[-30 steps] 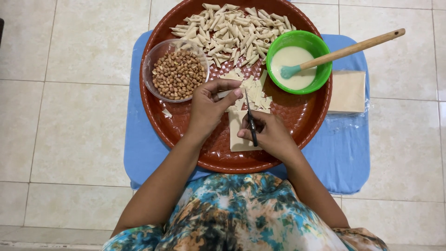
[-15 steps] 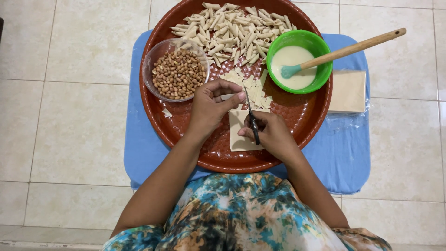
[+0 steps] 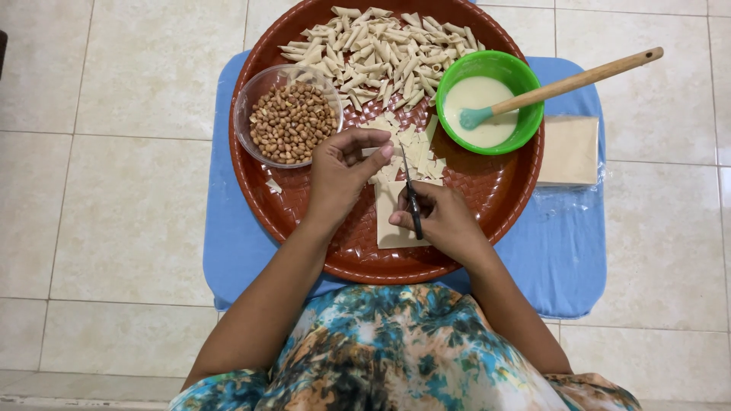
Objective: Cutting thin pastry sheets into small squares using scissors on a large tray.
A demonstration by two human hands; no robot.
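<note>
The right hand (image 3: 442, 217) is gripping a pair of scissors (image 3: 412, 199), fingers closed round the dark handles, blades pointing away from the body over a pale dough sheet (image 3: 392, 224) lying flat on the brown woven tray (image 3: 304, 221). The left hand (image 3: 343, 171) is pinching the sheet's far edge, thumb and fingertips pressed together on a narrow strip just beside the blades.

Risks, as judged from this arrangement:
- The left fingertips are sitting very close to the blade tips — a hurried snip could be nicking them.
- The sheet is thin and limp; pulling while cutting could be tearing it or giving uneven pieces.
- The left wrist is hovering next to the clear bowl of peanuts (image 3: 293, 122), so a sideways sweep could be tipping it.
- The wooden-handled brush (image 3: 563, 84) is leaning out over the rim of the green bowl (image 3: 525, 84) of white liquid — a knock could be levering it over onto the cut squares (image 3: 415, 144).

Hard to make out: whether the blades are open or closed, since the hands are covering most of them; how much of the sheet is lying under the right palm; and the far edge of the pile of rolled pieces (image 3: 381, 46), which the frame is cutting off. A stack of uncut sheets (image 3: 567, 151) is resting on the blue mat (image 3: 563, 243), off the tray.
</note>
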